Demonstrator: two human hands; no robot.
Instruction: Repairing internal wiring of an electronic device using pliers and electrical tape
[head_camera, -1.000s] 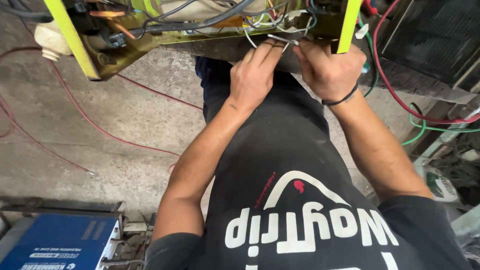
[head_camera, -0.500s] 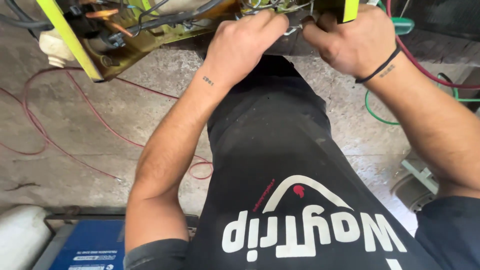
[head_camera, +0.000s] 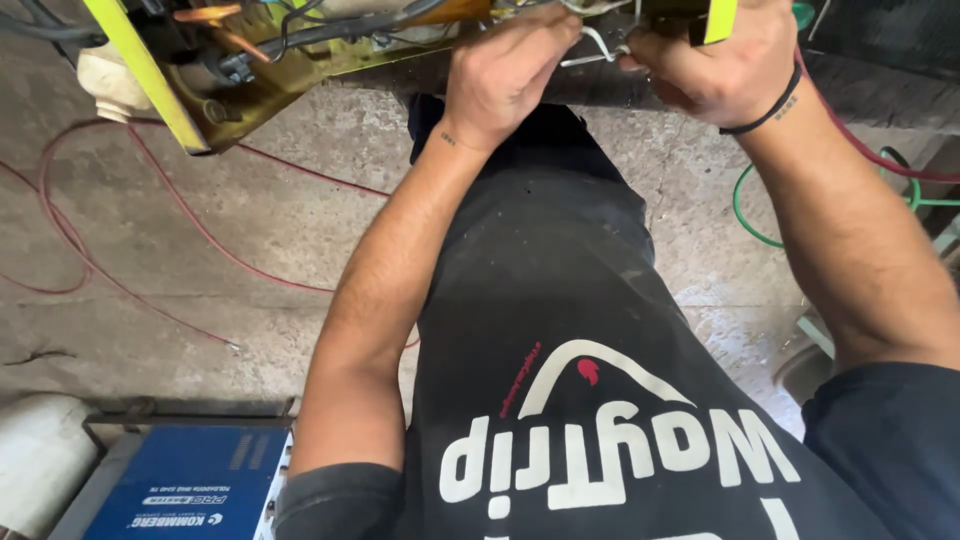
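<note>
Concrete floor (head_camera: 250, 230) with red cable (head_camera: 150, 270), left hand (head_camera: 505, 75) and right hand (head_camera: 715, 65) grip pinching white wires (head_camera: 598, 45)

Stained concrete floor (head_camera: 230, 230) strewn with cables

Left of the blue box (head_camera: 175, 490) stands a white drum (head_camera: 35, 460); beyond the box a red cable (head_camera: 150, 240) loops over the floor, and far to the box's right lies a green hose (head_camera: 745, 215).
</note>
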